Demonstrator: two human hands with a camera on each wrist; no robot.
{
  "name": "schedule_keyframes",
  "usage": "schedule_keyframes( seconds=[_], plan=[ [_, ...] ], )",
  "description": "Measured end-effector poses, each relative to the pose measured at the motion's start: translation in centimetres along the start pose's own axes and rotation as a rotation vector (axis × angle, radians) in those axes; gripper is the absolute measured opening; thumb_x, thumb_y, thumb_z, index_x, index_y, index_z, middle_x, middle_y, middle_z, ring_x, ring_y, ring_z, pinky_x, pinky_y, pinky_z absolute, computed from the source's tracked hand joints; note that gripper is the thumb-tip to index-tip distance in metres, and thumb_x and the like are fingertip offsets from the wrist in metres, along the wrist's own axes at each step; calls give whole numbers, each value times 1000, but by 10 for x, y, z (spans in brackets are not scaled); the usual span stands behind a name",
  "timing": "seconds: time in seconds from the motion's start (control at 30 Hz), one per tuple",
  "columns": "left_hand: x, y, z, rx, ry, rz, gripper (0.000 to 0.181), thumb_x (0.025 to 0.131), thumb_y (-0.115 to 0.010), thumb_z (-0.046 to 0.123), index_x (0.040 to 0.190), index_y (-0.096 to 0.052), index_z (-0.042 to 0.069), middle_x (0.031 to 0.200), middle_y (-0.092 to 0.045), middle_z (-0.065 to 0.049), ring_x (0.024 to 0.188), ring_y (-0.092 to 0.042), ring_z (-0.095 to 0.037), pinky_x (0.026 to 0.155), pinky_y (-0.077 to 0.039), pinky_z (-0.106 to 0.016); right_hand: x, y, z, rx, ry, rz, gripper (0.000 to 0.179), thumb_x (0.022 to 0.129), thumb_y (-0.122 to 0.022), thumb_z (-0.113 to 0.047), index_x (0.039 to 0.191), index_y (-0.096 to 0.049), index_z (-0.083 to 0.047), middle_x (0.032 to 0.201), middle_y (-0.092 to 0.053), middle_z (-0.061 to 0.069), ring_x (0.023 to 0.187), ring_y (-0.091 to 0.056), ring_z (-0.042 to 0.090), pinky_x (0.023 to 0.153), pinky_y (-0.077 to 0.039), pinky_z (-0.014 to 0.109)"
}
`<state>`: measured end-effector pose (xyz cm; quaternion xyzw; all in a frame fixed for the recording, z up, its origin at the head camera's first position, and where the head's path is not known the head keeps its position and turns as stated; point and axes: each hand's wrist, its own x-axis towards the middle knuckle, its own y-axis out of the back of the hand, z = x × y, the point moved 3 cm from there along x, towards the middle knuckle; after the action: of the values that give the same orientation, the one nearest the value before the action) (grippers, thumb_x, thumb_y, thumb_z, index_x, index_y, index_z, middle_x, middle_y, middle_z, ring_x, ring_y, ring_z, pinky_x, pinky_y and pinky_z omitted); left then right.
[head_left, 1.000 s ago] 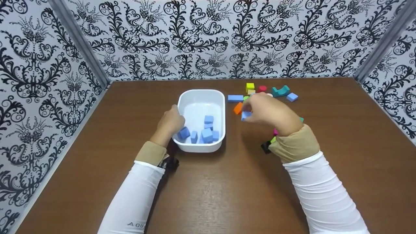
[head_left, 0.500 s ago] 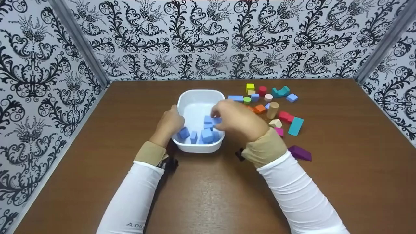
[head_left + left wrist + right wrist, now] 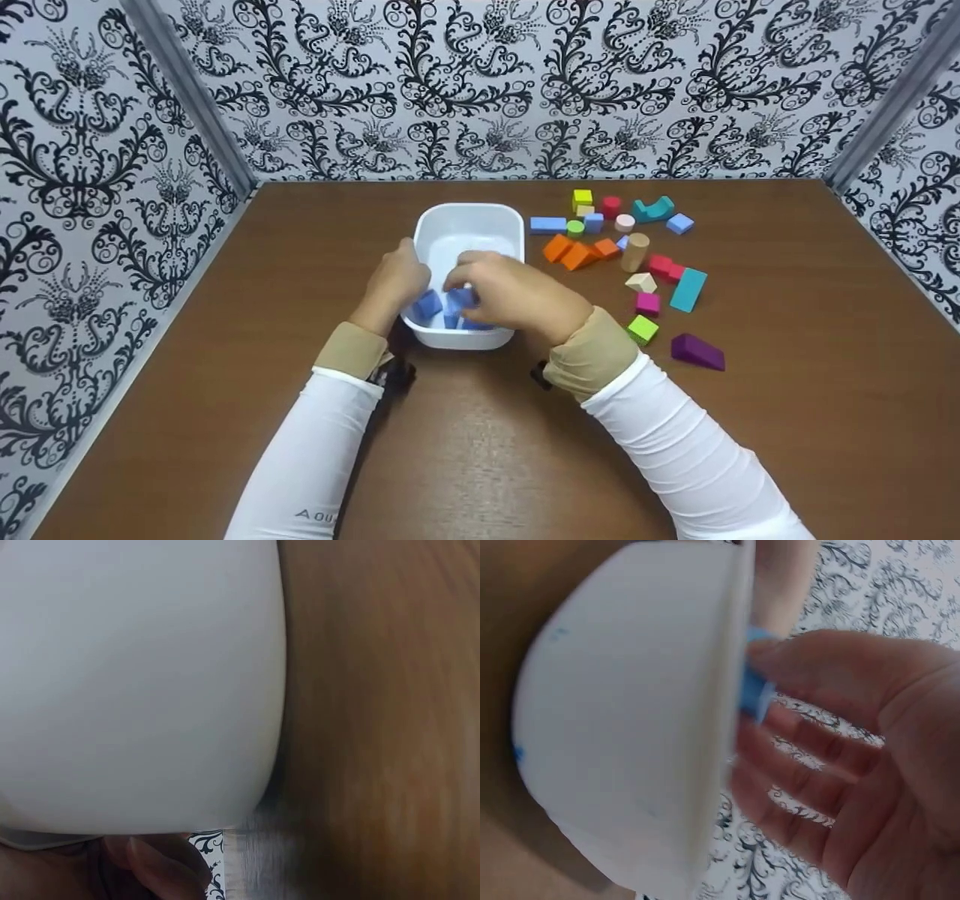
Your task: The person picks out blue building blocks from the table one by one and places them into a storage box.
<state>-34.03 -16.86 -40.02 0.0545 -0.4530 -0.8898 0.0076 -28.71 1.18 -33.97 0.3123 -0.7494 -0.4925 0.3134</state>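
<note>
A white plastic tub stands on the table with several light blue blocks in it, one of them a blue block by the left wall. My left hand grips the tub's left rim; its curled fingers show under the rim in the left wrist view. Over the tub's front half, my right hand pinches a blue block between thumb and fingers, just inside the rim in the right wrist view. That hand hides part of the blocks below it.
Loose coloured blocks lie right of the tub: orange blocks, a wooden cylinder, a teal slab, a green cube and a purple wedge. A blue bar lies near the tub. Patterned walls enclose the table.
My right hand has carried the blue block leftward from the loose blocks to over the tub, then a little further in and lower. My left hand has stayed at the rim.
</note>
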Motion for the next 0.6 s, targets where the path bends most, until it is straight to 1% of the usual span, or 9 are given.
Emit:
schedule_keyframes(
  seconds=[0.1, 0.17, 0.23, 0.43, 0.6],
  plan=[
    [0, -1, 1, 11, -1, 7, 65, 96, -46, 11, 157, -36, -7, 141, -60, -32, 121, -64, -43, 102, -52, -58, 3, -9, -4, -4, 134, 35, 30, 91, -82, -5, 121, -78, -1, 110, -71, 14, 93, -67, 26, 86, -57, 37],
    [0, -1, 1, 21, 0, 10, 65, 95, -46, 11, 157, -37, -7, 142, -60, -32, 123, -63, -43, 102, -51, -58, 5, -14, -5, -7, 182, 49, 30, 91, -81, -3, 121, -78, -1, 110, -71, 14, 93, -67, 26, 87, -57, 37],
    [0, -1, 2, 27, 1, 11, 66, 95, -46, 10, 157, -37, -7, 142, -60, -32, 124, -63, -44, 102, -52, -58, 5, -17, -5, -12, 205, 56, 31, 91, -81, -2, 121, -78, -1, 109, -71, 14, 93, -66, 27, 87, -57, 37],
    [0, 0, 3, 22, 2, 21, 63, 96, -45, 10, 157, -39, -7, 142, -61, -31, 125, -63, -43, 103, -51, -57, 5, -21, -1, -44, 197, 40, 27, 91, -80, -2, 118, -79, -1, 104, -71, 15, 90, -66, 28, 85, -58, 39],
    [-1, 0, 3, 12, 15, 14, 64, 98, -45, 10, 159, -36, -6, 146, -58, -31, 127, -62, -43, 105, -50, -58, 3, -20, 1, -86, 146, 4, 21, 92, -80, -4, 112, -80, -1, 100, -70, 14, 88, -65, 26, 84, -57, 38]
  ],
)
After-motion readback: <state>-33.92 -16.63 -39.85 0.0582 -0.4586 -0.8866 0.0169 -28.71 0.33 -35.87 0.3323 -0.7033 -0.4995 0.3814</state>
